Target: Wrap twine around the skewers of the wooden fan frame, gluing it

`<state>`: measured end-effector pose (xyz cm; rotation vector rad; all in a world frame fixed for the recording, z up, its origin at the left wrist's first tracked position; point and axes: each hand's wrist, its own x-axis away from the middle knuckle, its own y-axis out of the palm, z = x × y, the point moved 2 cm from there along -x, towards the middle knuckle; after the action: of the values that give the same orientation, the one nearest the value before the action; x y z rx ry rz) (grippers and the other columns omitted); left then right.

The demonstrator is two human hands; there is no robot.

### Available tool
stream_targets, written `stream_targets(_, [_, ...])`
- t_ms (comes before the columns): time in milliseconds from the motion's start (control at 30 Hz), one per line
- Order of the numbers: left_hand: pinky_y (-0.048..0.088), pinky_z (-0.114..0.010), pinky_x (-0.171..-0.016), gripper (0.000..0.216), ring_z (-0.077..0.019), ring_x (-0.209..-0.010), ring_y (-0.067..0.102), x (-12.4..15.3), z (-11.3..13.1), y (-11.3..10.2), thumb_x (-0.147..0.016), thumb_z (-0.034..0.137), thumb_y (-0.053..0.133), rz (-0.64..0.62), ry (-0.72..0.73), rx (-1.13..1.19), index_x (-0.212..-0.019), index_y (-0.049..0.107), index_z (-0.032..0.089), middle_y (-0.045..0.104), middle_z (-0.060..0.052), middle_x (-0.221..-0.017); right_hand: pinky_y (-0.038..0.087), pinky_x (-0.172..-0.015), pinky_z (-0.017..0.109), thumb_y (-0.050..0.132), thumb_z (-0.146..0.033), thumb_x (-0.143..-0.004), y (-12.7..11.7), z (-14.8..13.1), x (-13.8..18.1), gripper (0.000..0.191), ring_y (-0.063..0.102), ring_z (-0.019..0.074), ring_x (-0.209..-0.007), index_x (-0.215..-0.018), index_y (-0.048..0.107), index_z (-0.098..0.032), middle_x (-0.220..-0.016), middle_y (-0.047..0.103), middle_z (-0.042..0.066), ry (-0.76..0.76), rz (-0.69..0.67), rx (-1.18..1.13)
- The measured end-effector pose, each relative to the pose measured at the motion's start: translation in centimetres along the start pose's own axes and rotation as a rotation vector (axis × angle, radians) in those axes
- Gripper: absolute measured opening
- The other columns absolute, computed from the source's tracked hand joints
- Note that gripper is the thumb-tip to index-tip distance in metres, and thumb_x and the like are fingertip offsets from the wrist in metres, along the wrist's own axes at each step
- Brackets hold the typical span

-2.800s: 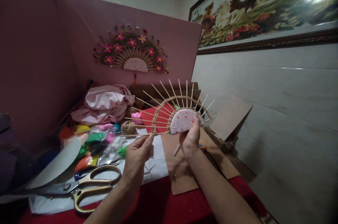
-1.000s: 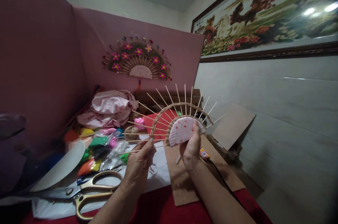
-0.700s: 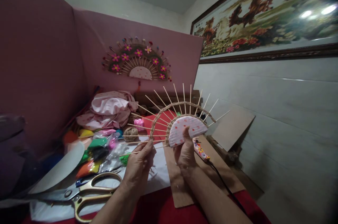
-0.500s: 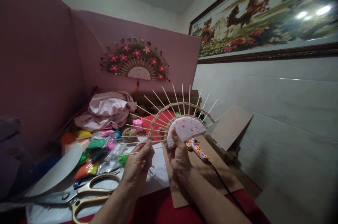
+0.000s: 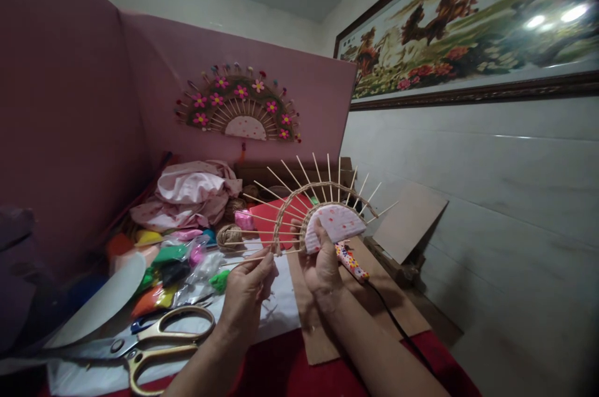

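A half-round fan piece (image 5: 341,226) is held up before me, its base covered in white cloth with red spots. Thin wooden sticks (image 5: 299,169) fan out from its curved edge. Braided twine (image 5: 291,200) arches across the sticks, and more twine lines the base's rim. My right hand (image 5: 322,266) grips the base, thumb on the front and fingers behind. My left hand (image 5: 253,278) pinches the twine's left end beside the lowest sticks; its fingertips are closed. Under the fan, a flower-patterned glue gun (image 5: 352,261) with a black cord lies on a brown board (image 5: 318,328).
Large gold-handled scissors (image 5: 182,322) lie at front left. Behind them are bags of coloured clay (image 5: 171,254), a twine ball (image 5: 229,237) and crumpled pink cloth (image 5: 187,191). A finished flowered fan (image 5: 241,103) hangs on the pink panel. A board (image 5: 409,222) leans against the right wall.
The fan has turned slightly and its left side has shifted right. My left hand has moved a little right along with the twine's end. Both hands keep their hold.
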<state>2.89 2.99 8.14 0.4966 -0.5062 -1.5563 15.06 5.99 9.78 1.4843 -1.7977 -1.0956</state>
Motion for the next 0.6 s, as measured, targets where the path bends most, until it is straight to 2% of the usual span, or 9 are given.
stream_targets(200, [0.020,-0.013,-0.034,0.027,-0.0007,-0.037,0.033,0.02,-0.39,-0.28,-0.057,0.025,0.077,0.036,-0.027,-0.016,-0.078,0.065,0.011,0.054,0.002,-0.053,0.050,-0.052,0.016,0.064,-0.035,-0.071,-0.26,0.08,-0.09,0.028,0.064,0.0101,-0.059,-0.091,0.063,-0.015,-0.070,0.070,0.001,-0.011,0.009,0.010])
stream_targets(400, [0.015,-0.015,-0.034,0.023,0.0001,-0.036,0.027,0.09,-0.57,-0.02,-0.061,0.030,0.073,-0.031,-0.044,-0.102,-0.062,0.062,0.010,0.053,0.001,-0.051,0.051,-0.054,0.017,0.063,-0.034,-0.072,-0.61,0.23,-0.32,0.027,0.064,0.0101,-0.059,-0.091,0.063,-0.015,-0.071,0.070,0.001,-0.041,-0.009,-0.012])
stream_targets(600, [0.013,-0.015,-0.034,0.025,-0.0010,-0.035,0.028,-0.05,-0.62,-0.22,-0.061,0.032,0.072,-0.008,-0.014,-0.161,-0.075,0.067,0.012,0.053,0.002,-0.050,0.050,-0.051,0.015,0.061,-0.028,-0.074,-0.28,0.00,-0.16,0.020,0.064,0.0096,-0.059,-0.087,0.063,-0.014,-0.070,0.070,0.003,-0.035,0.038,-0.017])
